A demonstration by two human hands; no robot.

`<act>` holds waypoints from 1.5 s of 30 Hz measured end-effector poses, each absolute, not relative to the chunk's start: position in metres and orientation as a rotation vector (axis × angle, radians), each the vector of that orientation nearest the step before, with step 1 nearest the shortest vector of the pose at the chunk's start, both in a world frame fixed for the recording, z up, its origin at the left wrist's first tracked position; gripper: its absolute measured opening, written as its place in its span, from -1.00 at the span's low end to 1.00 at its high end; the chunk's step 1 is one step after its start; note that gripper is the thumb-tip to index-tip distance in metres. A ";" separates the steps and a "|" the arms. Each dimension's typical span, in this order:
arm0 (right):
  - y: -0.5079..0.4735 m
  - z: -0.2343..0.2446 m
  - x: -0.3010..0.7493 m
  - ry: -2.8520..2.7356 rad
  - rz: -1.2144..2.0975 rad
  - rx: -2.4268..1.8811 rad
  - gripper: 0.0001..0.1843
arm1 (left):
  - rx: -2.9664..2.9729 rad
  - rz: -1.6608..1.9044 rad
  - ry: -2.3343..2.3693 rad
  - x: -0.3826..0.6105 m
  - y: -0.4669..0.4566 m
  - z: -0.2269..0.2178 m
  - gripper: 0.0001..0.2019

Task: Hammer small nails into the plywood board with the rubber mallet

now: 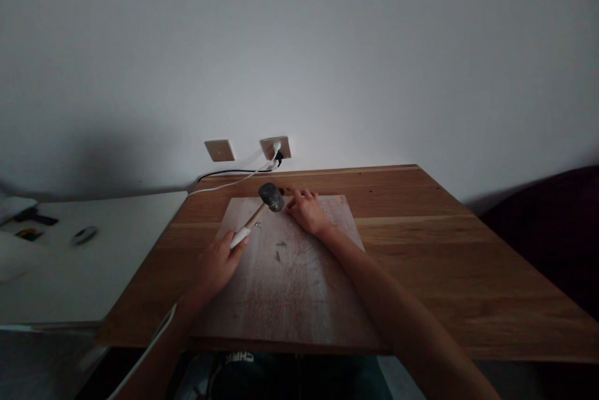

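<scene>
My left hand [222, 266] is closed around the white grip of a rubber mallet [254, 215]. The mallet's dark head [271, 196] points away from me, over the far part of a worn, whitish board [290, 300]. Just right of the head, my right hand [307, 209] is low over the board's far part with its fingers bent together. What its fingertips pinch, if anything, is too small to make out. Between my forearms, small greyish pieces [278, 256] lie on the board, and a small shiny bit [258, 224] is beside the mallet's handle.
Under the board is a brown wooden table [435, 275]. Cables run from a wall socket [276, 148] along its back edge. At left stands a white table [126, 250] with a grey oval object [84, 236] on it. A dark, rounded mass [552, 225] sits at right.
</scene>
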State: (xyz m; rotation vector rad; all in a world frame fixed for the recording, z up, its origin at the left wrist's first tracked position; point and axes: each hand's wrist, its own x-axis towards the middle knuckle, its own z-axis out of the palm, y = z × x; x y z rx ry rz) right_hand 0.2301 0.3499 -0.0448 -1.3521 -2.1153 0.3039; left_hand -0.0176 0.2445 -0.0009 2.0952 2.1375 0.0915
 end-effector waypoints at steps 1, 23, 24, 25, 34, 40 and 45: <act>0.349 -0.044 0.230 -2.127 0.291 -1.348 -0.35 | 2.096 0.077 2.138 -0.017 0.244 0.000 -0.69; 0.349 -0.049 0.235 -2.067 0.267 -1.303 0.21 | 2.255 -0.053 2.052 -0.003 0.246 0.023 -0.67; 0.349 -0.049 0.235 -2.070 0.271 -1.301 0.21 | 2.250 -0.060 2.059 -0.001 0.245 0.024 -0.68; 0.349 -0.048 0.235 -2.075 0.277 -1.301 0.21 | 2.248 -0.064 2.070 0.000 0.245 0.025 -0.68; 0.350 -0.048 0.235 -2.093 0.289 -1.309 0.21 | 2.285 -0.047 2.081 0.002 0.248 0.026 -0.67; 0.348 -0.046 0.235 -2.110 0.322 -1.322 0.14 | 2.263 -0.068 2.075 0.000 0.244 0.021 -0.63; 0.346 -0.045 0.236 -2.140 0.362 -1.277 -0.10 | 2.162 0.080 2.097 -0.016 0.242 0.005 -0.66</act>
